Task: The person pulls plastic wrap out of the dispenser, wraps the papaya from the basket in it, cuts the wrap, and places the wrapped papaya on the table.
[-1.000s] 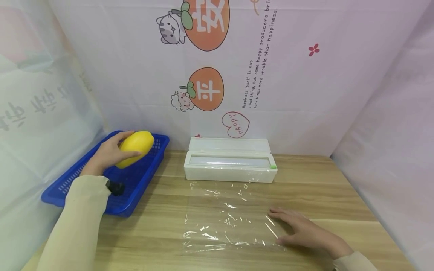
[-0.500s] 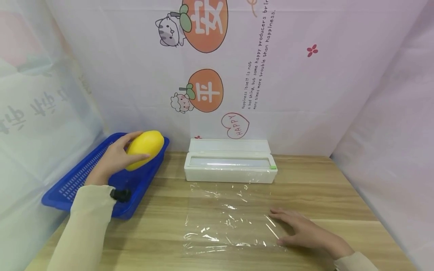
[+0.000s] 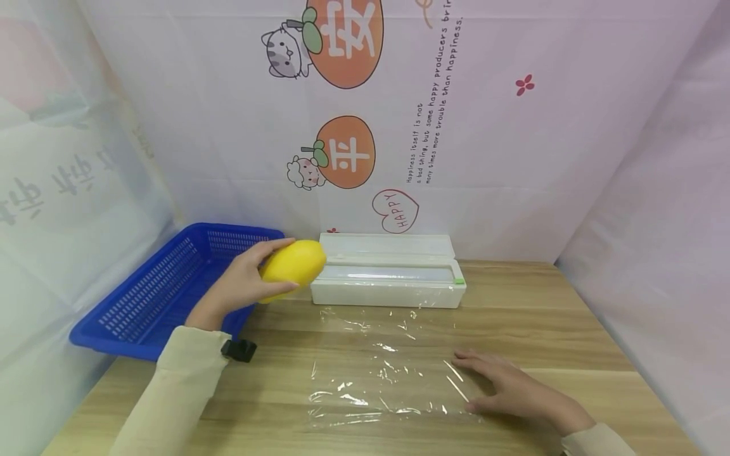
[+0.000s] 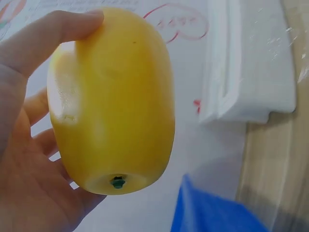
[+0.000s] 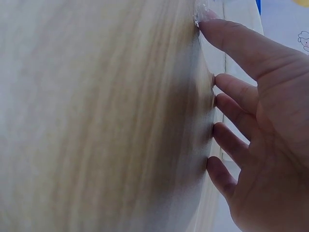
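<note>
In the head view my left hand [image 3: 242,282] holds a yellow melon-like fruit [image 3: 296,263], raised between the blue basket and the white box. The left wrist view shows the fruit [image 4: 113,106] up close, smooth and oblong, with a small green stem spot at one end; thumb and fingers wrap round its sides. A sheet of clear plastic wrap [image 3: 382,373] lies flat on the table, running out from the white wrap dispenser [image 3: 388,293]. My right hand [image 3: 507,386] rests at the sheet's right edge, fingertips and thumb down on the table with the fingers spread, as the right wrist view shows.
A blue plastic basket [image 3: 142,297] with slotted walls stands at the left, against the cloth side. The dispenser's lid [image 3: 388,244] stands open at the back. Printed cloth walls [image 3: 490,158] enclose the wooden table [image 3: 547,323] behind and on both sides.
My left hand has carried the yellow fruit rightward out from over the blue basket to in front of the dispenser's left end. My right hand and the wrap stay in place.
</note>
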A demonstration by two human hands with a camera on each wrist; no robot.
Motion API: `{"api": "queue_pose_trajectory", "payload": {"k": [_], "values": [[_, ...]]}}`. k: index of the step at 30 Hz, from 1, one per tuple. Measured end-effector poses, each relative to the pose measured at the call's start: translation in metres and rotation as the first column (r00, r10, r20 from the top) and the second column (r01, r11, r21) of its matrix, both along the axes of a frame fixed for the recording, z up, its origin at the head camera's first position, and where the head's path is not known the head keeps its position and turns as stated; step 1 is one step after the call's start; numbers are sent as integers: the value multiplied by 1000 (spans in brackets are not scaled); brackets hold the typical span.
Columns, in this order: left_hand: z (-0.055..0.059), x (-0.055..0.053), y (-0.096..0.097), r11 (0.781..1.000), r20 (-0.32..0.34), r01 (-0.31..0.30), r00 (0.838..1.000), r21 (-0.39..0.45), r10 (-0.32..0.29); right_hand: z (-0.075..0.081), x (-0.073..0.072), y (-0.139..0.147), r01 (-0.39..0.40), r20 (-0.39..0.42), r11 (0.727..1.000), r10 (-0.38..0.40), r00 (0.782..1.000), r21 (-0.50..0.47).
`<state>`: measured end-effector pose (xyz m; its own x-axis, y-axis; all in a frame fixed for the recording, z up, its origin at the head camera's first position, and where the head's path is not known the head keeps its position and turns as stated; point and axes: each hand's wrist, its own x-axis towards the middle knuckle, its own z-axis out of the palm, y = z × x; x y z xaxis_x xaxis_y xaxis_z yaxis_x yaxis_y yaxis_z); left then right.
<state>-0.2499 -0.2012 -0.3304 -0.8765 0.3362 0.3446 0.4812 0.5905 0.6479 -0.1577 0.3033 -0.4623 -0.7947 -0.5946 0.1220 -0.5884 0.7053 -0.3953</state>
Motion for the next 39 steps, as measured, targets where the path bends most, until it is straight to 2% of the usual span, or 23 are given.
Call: {"api": "queue_pose_trajectory", "payload": {"k": [7, 13, 18, 22, 29, 39], "values": [[-25, -1, 30, 995, -6, 104, 995, -10, -104, 0, 0, 0, 9, 11, 1000, -9, 1000, -7], [-45, -4, 45, 987, 0, 158, 987, -37, -158, 2, 0, -1, 11, 27, 1000, -10, 1000, -17], [-58, -2, 61, 978, 26, 207, 978, -38, -206, 2, 0, -1, 9, 30, 1000, -8, 1000, -17], [-66, 0, 78, 966, 56, 255, 966, -47, -252, 1, 0, 0, 7, 25, 1000, -7, 1000, -21], [-79, 5, 103, 931, 66, 363, 930, -26, -361, -2, -1, 0, 8, 19, 1000, -7, 1000, -17], [-88, 11, 125, 921, 127, 387, 916, -36, -380, -1, -1, 0, 12, 37, 1000, -12, 999, -25]]}}
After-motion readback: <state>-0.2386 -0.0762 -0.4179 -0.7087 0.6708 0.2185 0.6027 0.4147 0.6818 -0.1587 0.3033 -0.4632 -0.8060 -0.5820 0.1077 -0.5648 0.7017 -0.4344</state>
